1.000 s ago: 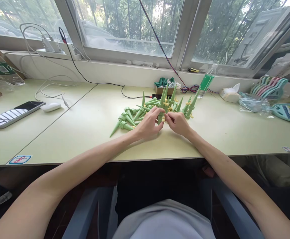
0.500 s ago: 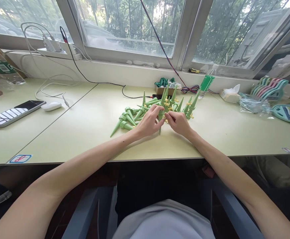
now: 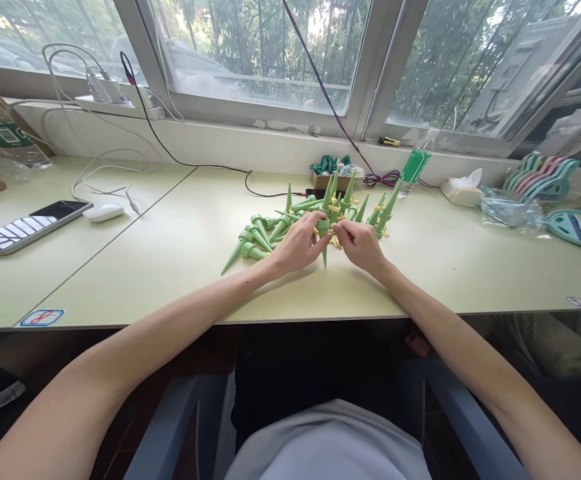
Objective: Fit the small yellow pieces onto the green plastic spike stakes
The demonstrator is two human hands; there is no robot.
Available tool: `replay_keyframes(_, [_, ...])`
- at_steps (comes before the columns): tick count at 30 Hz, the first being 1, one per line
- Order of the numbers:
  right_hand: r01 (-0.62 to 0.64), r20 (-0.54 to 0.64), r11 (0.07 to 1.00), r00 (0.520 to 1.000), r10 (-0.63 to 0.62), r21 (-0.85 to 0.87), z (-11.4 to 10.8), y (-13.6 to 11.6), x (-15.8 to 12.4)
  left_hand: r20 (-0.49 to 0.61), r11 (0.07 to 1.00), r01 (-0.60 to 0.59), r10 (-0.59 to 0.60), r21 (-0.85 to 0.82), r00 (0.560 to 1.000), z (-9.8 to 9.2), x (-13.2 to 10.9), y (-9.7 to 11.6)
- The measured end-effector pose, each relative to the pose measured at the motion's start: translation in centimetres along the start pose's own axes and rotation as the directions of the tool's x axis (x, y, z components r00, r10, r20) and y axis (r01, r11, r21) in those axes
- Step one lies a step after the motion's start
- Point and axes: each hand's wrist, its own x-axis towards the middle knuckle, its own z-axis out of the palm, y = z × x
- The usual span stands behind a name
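My left hand (image 3: 298, 244) is closed around a green plant watering spike (image 3: 324, 256), whose pointed end hangs downward. Close to its collar, my right hand (image 3: 359, 243) is pinched; what lies between those fingertips is too small to make out, and they are almost touching the spike. Left of my hands, several loose green spikes (image 3: 258, 233) lie in a heap. Behind and to the right, others stand point up, some fitted with small yellow valves (image 3: 377, 208). A few yellow pieces (image 3: 335, 241) lie on the table beneath my hands.
A small cardboard box (image 3: 320, 181) and a tilted bottle with a green label (image 3: 414, 165) are at the back. Tissues (image 3: 463, 189) and pastel hangers (image 3: 540, 179) stand right. On the left are a phone (image 3: 30, 227), a white mouse-shaped case (image 3: 103, 213) and cables.
The spike in my left hand has shifted slightly to the right and turned a little. My right fingers have moved slightly, still pinched beside it.
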Motion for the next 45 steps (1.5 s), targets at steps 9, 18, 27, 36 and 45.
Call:
replay_keyframes(9, [0.006,0.000,1.000,1.000,-0.006,0.007,-0.04,-0.18,0.05,-0.054,0.999,-0.039,0.038,-0.005,0.998,-0.06,0.10,-0.04])
replay_keyframes(18, [0.023,0.013,1.000,1.000,-0.023,0.000,-0.03,-0.11,0.02,-0.104,0.996,-0.092,0.091,-0.013,0.990,-0.17,0.13,0.05])
replay_keyframes(27, [0.003,0.020,1.000,1.000,-0.004,0.021,-0.07,-0.27,0.03,-0.131,0.991,-0.128,0.124,-0.027,0.984,-0.17,0.05,0.11])
replay_keyframes(36, [0.009,0.033,1.000,0.999,-0.009,0.026,-0.03,-0.16,-0.05,-0.131,0.987,-0.162,0.158,-0.021,0.979,-0.08,0.04,-0.12])
replay_keyframes(45, [0.000,0.043,1.000,0.999,0.000,0.012,-0.08,-0.15,-0.07,-0.122,0.988,-0.156,0.153,-0.018,0.981,-0.11,-0.03,-0.13])
